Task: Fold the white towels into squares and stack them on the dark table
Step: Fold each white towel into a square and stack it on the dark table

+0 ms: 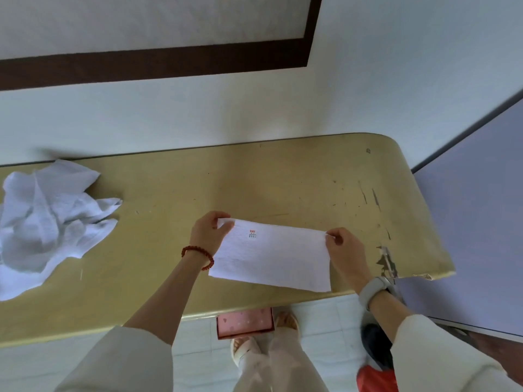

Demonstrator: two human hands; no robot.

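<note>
Towel point(271, 257) lies long side left to right on the table point(283, 179); left hand point(208, 232) and right hand point(343, 250) pinch its far corners; its label is unreadable.

Pink box point(245, 322) under table edge

Home room: worn table point(283, 179), tiled floor point(325, 321)

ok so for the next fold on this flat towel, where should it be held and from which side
Hold the towel by its two far corners, where the left hand and right hand already pinch it. It lies as a long flat rectangle on the table, so probably bring one short end over from the side onto the other to make a square.
</note>
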